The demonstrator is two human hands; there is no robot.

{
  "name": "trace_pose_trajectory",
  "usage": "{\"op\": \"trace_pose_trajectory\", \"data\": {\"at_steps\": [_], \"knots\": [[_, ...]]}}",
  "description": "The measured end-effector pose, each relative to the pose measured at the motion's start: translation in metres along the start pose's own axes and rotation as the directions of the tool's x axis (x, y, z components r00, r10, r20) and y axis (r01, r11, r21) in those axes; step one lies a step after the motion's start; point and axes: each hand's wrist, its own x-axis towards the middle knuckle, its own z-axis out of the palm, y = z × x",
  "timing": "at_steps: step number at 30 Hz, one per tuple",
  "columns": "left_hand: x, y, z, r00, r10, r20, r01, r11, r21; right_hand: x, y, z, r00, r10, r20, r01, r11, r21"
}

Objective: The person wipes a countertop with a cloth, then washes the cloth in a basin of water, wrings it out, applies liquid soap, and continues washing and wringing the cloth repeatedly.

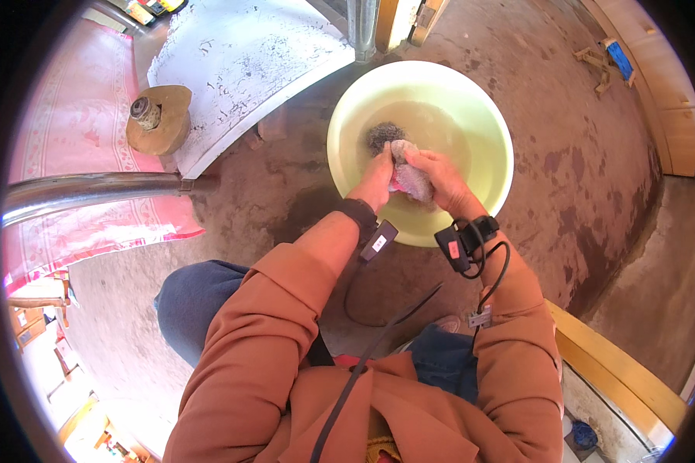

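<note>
A round pale yellow-green plastic basin (501, 116) stands on the floor before me, with cloudy water (449, 124) in its bottom. Over it, my left hand (376, 180) and my right hand (445, 178) are close together, both gripping a wet, greyish-pink fuzzy cloth (415, 184). A bright pink patch shows on the cloth near my left fingers. Just beyond the fingertips lies a dark, fuzzy clump (384, 136) in the basin; whether it belongs to the same cloth, I cannot tell.
A white table with chipped paint (255, 52) stands at the upper left, beside a pink patterned cloth cover (75, 104) and a metal pipe (92, 188). A wooden block (171, 124) sits near its corner. Cables hang from my wrist devices (376, 243). Light wooden cabinets (669, 75) stand right.
</note>
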Motion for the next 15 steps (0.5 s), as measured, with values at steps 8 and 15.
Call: {"op": "trace_pose_trajectory", "data": {"at_steps": [8,15], "knots": [[0.006,-0.005,0.012,0.977,0.168,-0.129,-0.175,0.984,-0.045,0.003,0.015,0.025,0.673,-0.730,-0.119,0.395,0.491,-0.776],[0.012,-0.004,0.019,0.978,0.153,-0.144,-0.115,0.964,0.242,0.022,0.017,-0.042,0.828,-0.390,-0.403,0.057,0.772,-0.633]]}}
